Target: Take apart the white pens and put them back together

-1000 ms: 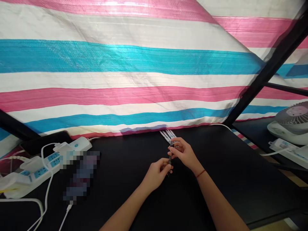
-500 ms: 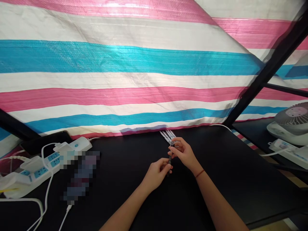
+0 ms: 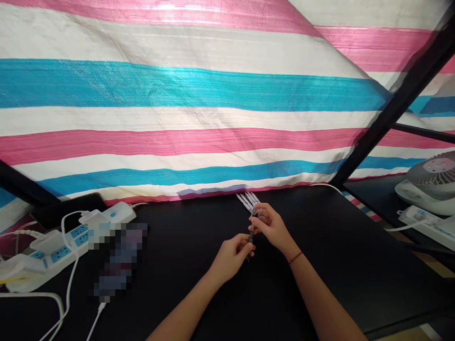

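My left hand (image 3: 232, 255) is closed in a pinch on the lower part of a slim dark pen (image 3: 251, 235). Its upper part is pinched between the thumb and fingers of my right hand (image 3: 273, 226). The pen stands tilted over the black table, its lower tip showing below my left fingers; parts of the barrel are hidden by both hands. Just beyond my right fingers, several white pens (image 3: 245, 202) lie side by side, their near ends partly covered by that hand.
On the left of the black table (image 3: 185, 222) lie a white power strip (image 3: 67, 248) with plugs and cables, and a blurred phone (image 3: 121, 260) on a white cable. A striped tarp (image 3: 213, 90) hangs behind. At right are a black frame post (image 3: 387, 116) and a fan (image 3: 432, 175).
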`<control>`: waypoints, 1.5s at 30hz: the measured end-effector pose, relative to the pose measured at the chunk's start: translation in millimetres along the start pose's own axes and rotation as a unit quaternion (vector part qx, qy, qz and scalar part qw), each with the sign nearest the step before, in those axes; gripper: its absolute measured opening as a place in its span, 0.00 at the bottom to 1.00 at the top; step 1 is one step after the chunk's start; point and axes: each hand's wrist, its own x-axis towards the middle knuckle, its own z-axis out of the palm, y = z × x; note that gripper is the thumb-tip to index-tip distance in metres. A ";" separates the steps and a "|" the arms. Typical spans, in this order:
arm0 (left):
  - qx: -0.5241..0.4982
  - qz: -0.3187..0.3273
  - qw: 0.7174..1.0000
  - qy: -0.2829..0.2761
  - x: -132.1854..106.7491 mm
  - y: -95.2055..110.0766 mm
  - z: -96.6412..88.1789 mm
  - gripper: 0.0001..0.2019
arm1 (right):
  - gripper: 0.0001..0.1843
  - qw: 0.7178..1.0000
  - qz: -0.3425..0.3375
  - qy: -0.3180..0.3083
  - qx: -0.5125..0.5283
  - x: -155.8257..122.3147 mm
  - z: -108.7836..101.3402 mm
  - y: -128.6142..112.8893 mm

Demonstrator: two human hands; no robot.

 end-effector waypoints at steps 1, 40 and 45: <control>0.000 0.001 1.000 0.001 0.0 0.1 0.0 0.13 | 0.22 1.000 0.004 0.005 0.004 0.2 -0.1 0.0; 0.000 -0.004 1.000 -0.009 -0.6 -1.1 -1.5 0.13 | 0.20 1.000 -0.002 -0.002 0.018 2.1 -1.4 6.4; 0.003 0.002 1.000 -0.002 -0.9 0.2 -1.6 0.13 | 0.21 1.000 -0.011 -0.003 0.023 1.6 -1.9 5.6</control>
